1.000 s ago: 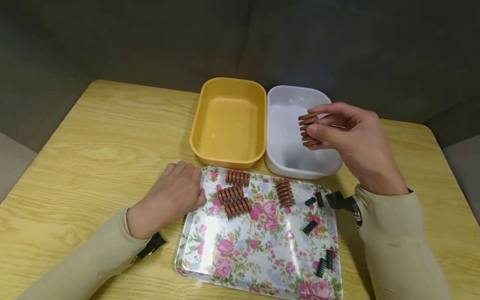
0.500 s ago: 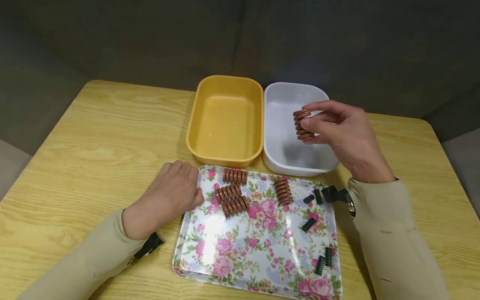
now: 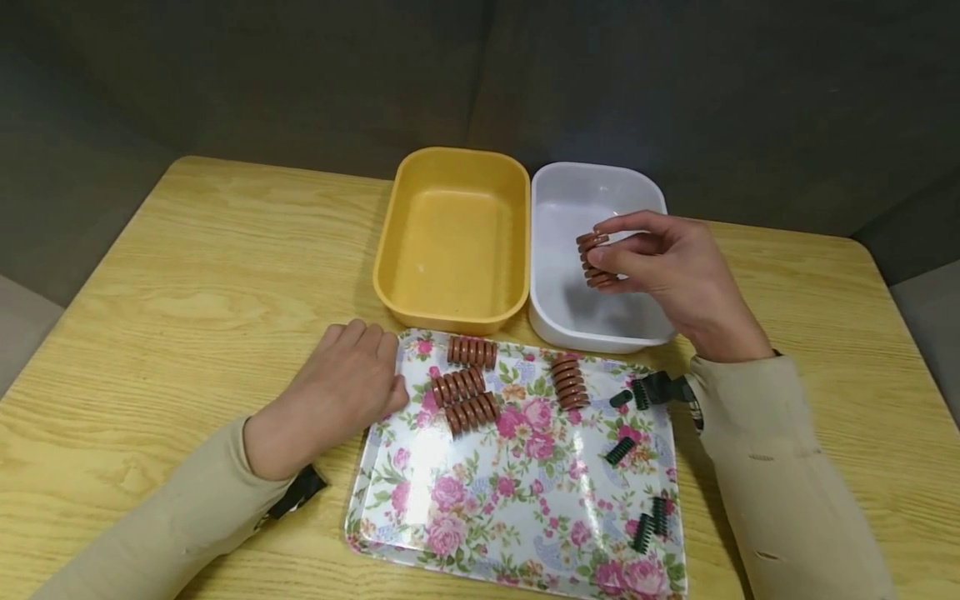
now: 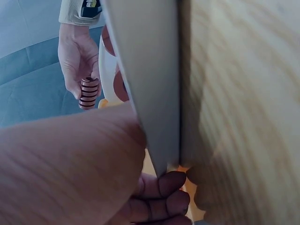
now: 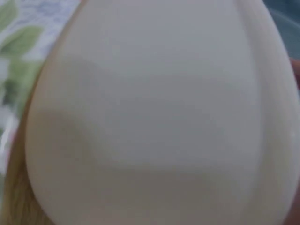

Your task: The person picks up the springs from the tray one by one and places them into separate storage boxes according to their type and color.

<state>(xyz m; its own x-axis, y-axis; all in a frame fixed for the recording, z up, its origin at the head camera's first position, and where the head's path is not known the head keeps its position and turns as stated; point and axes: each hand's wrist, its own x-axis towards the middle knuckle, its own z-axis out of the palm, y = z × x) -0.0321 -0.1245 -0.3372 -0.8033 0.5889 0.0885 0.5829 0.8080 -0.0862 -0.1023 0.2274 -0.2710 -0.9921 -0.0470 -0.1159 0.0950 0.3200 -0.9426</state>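
Brown spring (image 3: 587, 262) pinched in your right hand (image 3: 678, 268), over the white bin (image 3: 600, 340), inside its rim with room leftward! Your left hand (image 3: 337, 383) curls round the floral tray's (image 3: 525, 508) corner. Since a second ago, the spring's slid left, towards the yellow bin (image 3: 450, 322).

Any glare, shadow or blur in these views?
Head view: bright glare streaks on the floral tray, a soft shadow inside the white bin below the right hand; left wrist: wooden table grain looks soft; right wrist: the white bin fills most of the frame, out of focus.
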